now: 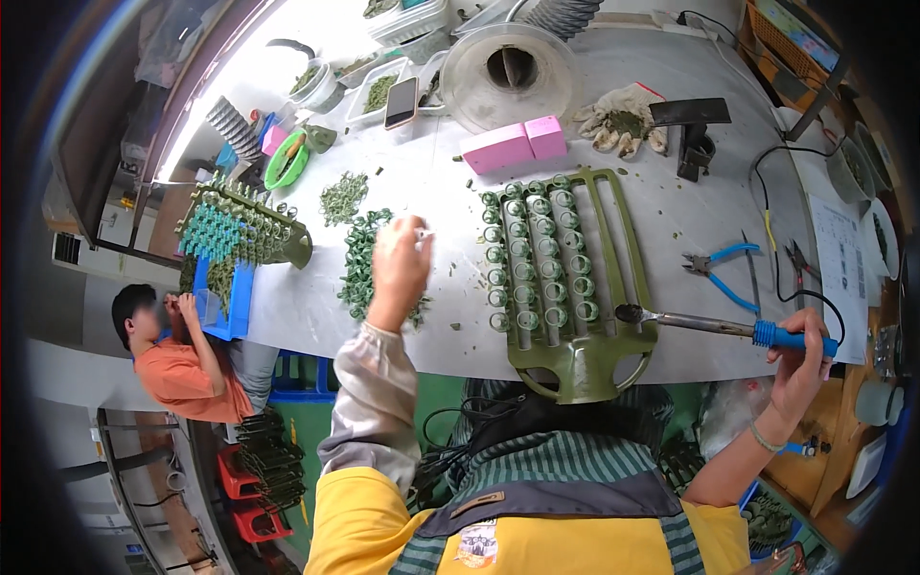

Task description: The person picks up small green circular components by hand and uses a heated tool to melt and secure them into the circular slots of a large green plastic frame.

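So the olive green rack [565, 287] sits right at the table's near edge in front of the person, and it looks like a good chunk of the job is already done: the three left-hand slots of the rack are packed with green rings [537, 254] top to bottom, while the slots on its right side are bare, so I'd guess roughly half is filled and half is left. The right hand [800, 359] is off to the right of the rack, fingers wrapped tight around the blue handle of a soldering iron [709, 326], with the iron's tip resting at the rack's lower right, just beside the last filled row. The left hand [398, 264] is up over the loose pile of rings [364, 273] to the left of the rack, fingertips pinched together, probably on a single ring, though it's too small and blurry to be sure. Plenty of rings left in that pile. Further left of the rack there's a second rack [240, 230] fully loaded, and blue pliers [724, 273] lie just right of the main rack.
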Demonstrator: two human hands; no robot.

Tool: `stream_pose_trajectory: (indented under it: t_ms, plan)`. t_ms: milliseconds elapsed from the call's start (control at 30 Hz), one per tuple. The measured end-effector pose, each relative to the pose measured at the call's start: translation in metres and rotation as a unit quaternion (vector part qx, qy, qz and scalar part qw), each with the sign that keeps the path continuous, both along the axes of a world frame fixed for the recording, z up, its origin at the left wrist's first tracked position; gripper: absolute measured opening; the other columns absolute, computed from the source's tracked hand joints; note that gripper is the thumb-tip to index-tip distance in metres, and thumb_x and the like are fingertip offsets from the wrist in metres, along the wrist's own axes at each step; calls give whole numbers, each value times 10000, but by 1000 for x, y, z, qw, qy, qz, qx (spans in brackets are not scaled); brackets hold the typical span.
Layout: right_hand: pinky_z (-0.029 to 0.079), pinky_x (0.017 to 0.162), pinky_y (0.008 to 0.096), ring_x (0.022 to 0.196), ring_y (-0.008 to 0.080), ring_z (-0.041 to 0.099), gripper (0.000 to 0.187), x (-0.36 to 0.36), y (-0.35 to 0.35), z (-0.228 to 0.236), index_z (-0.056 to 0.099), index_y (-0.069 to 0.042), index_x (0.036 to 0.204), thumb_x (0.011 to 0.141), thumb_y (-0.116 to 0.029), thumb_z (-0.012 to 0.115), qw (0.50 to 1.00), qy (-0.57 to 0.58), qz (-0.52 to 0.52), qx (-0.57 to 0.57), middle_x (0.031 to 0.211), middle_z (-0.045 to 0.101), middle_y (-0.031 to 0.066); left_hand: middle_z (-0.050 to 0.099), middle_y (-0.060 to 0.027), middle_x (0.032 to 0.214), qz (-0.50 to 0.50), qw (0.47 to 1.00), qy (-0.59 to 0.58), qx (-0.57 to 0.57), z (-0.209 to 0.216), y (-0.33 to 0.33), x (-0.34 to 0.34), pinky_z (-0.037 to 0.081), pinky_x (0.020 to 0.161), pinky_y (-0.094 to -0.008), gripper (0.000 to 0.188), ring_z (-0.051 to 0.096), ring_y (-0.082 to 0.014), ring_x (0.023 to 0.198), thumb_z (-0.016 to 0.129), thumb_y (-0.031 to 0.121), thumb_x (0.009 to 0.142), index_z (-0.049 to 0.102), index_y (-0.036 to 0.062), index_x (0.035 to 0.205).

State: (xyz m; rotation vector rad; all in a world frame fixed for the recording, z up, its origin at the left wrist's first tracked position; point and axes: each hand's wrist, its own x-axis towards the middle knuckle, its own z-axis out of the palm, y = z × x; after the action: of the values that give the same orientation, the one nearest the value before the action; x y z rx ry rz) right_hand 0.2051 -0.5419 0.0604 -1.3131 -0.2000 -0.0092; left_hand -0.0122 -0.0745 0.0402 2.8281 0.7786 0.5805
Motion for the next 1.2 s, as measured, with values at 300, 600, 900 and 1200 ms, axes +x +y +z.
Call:
stream_pose_trajectory:
  t_ms: [300, 600, 900, 1200]
  plan:
    - [461, 441, 202, 482, 110, 537, 275, 11, 12, 0, 599, -25, 816, 962, -258, 587, 1000, -10, -13, -15, 745, 595, 56, 618, -109, 924, 135, 988, 64, 28, -37, 50, -21, 442, 841, -411, 221, 569, -291, 913, 776, 274, 811, 691, 73, 844]
    - [503, 508, 233, 518, 127, 593, 285, 23, 35, -2, 626, -15, 841, 960, -274, 606, 999, 17, -29, 3, 739, 634, 67, 700, -59, 979, -14, 833, -99, -544, -3, 25, 35, 498, 779, -248, 202, 662, -128, 858, 662, 194, 959, 613, 30, 1065]
    - [557, 560, 270, 587, 150, 660, 241, 45, 92, -19, 655, 16, 900, 972, -208, 601, 999, 14, -20, 24, 823, 677, 87, 636, -49, 1070, -273, 867, -64, -412, 0, -37, 164, 488, 810, -233, 259, 597, -92, 988, 677, -13, 883, 690, 47, 1135]
    - [566, 581, 273, 612, 158, 674, 269, 57, 124, -40, 633, 31, 863, 986, -197, 561, 1000, 17, -9, 23, 789, 661, 80, 717, -105, 1092, -298, 940, -39, -160, -23, -53, 207, 520, 898, -380, 256, 653, -302, 1030, 741, 41, 799, 725, 71, 1052]
